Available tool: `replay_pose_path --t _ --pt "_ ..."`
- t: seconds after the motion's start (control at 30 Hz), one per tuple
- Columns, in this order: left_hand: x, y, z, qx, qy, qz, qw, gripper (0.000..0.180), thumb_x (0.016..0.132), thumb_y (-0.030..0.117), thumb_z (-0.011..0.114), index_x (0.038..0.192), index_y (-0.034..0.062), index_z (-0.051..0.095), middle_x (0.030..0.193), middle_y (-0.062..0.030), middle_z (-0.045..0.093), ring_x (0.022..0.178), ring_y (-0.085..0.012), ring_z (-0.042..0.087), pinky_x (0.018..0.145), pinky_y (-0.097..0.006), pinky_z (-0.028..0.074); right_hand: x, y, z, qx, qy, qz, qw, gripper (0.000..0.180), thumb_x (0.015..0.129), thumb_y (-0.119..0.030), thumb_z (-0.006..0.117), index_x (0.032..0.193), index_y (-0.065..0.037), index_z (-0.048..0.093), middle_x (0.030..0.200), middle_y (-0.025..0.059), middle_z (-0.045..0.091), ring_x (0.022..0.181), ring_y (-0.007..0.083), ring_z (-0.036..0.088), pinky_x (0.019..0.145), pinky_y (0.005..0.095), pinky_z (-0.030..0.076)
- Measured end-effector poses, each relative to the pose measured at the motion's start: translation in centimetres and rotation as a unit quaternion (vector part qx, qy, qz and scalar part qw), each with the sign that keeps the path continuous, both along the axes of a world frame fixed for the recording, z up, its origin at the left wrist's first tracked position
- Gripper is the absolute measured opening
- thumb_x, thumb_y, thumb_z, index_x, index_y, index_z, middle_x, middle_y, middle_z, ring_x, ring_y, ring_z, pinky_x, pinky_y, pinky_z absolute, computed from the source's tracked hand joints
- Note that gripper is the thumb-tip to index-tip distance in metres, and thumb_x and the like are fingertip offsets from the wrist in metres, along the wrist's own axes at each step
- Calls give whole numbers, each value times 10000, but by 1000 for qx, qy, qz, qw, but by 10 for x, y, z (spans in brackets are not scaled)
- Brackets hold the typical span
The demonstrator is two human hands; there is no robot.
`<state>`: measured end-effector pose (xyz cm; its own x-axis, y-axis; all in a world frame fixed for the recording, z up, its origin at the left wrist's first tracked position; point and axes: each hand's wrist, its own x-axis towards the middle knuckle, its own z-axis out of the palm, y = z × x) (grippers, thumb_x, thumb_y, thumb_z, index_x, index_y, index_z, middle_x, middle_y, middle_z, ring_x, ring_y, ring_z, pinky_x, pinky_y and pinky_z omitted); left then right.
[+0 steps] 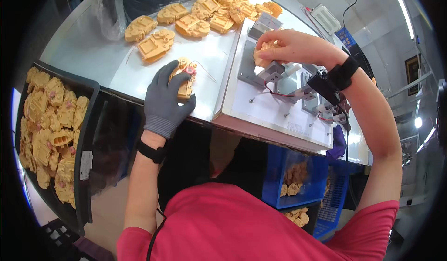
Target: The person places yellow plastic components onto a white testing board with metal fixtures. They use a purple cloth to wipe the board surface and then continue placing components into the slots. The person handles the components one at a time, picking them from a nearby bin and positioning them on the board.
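My left hand [164, 95], in a grey glove, is closed round a yellow plastic housing [186, 90] lying on the white tabletop. A small red part [190, 70] sits on that housing, and a thin wire runs off to its right. With its fingers curled, my bare right hand [295, 47] holds another yellow plastic housing [261, 58] at a grey metal fixture [249, 71]. Its fingertips are partly hidden behind the hand and the piece. The fixture stands on a raised white board [260, 114] with red and black wires.
Several loose yellow housings [193, 25] are heaped at the back of the table. A black crate [88, 116] full of similar pieces stands at the left. Below the table, at the right, is a blue bin [274, 177] with more pieces. Further fixtures [321, 107] sit along the board's right side.
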<state>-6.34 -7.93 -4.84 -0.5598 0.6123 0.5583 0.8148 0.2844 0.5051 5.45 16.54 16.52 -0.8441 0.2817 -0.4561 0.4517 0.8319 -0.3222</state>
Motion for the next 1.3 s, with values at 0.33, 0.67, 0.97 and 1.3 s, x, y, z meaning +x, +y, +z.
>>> replay_pose_path --t 0.33,0.67,0.97,1.3 --pt "1 -1 0 -6 -5 15 1000 434 695 193 747 1111 153 630 1379 -125 527 1217 -341 540 998 -436 467 -1 1 -4 41 -7 12 999 438 954 -472 601 1201 -113 636 1004 56 668 889 140 603 807 285 487" --pt "1 -1 -1 -8 -13 15 1000 425 701 209 742 1108 149 634 1378 -113 524 1238 -331 523 1007 -435 453 -2 2 -4 25 -12 15 999 424 968 -472 589 1210 -126 621 1046 59 673 959 157 611 850 303 482" --pt "0 -2 -2 -7 -10 11 1000 421 696 199 740 1101 146 634 1381 -119 519 1248 -335 511 1006 -436 451 -3 3 -2 16 -20 24 999 411 980 -456 579 1209 -116 616 1043 52 676 955 146 616 848 294 494" --pt "0 -2 -3 3 -6 12 1000 422 692 189 738 1098 145 633 1376 -128 520 1227 -343 525 1001 -437 455 -5 -2 -1 47 -31 29 998 438 968 -464 580 1223 -109 612 1028 56 672 923 146 616 838 298 493"
